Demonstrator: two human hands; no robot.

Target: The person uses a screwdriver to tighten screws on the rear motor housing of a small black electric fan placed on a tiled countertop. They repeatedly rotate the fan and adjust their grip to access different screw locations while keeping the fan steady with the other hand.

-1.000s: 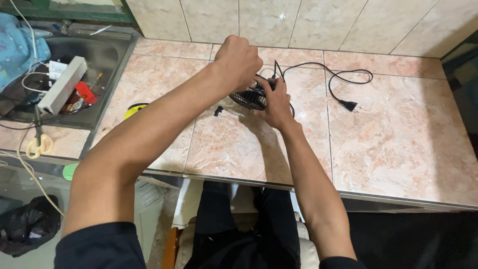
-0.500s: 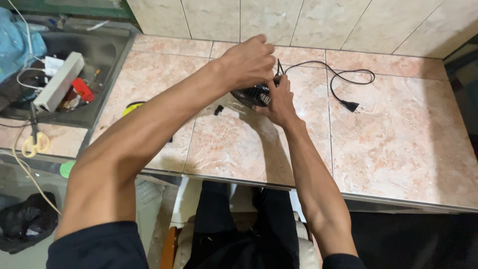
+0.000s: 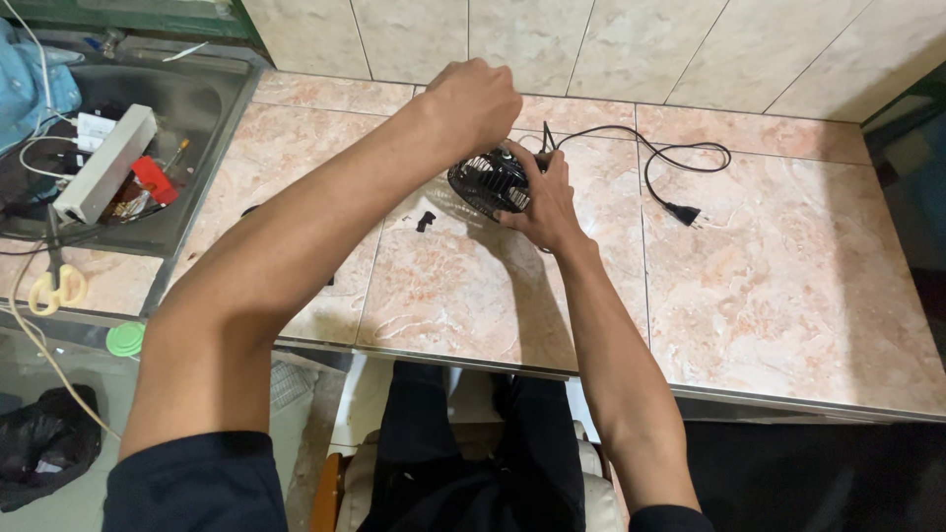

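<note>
A small black fan (image 3: 485, 181) with a wire grille lies on the pink tiled counter (image 3: 769, 296). My right hand (image 3: 542, 202) grips its right side and holds it on the counter. Just above the fan's top, my left hand (image 3: 475, 100) is closed into a fist; what its fingers hold is hidden. The fan's black cord (image 3: 650, 158) loops to the right and ends in a plug (image 3: 685, 212) lying loose on the tiles. A small black piece (image 3: 426, 221) sits on the counter left of the fan.
A steel sink (image 3: 202, 108) at the left holds a white power strip (image 3: 103, 163), a red-handled tool and wires. Yellow-handled scissors (image 3: 51, 286) lie on the counter's left edge. A green lid (image 3: 125, 339) sits below the edge. A tiled wall backs the counter.
My left hand has shifted right and back over the top of the fan. The fan has tipped, its grille now showing to the left. My right hand stays on it.
</note>
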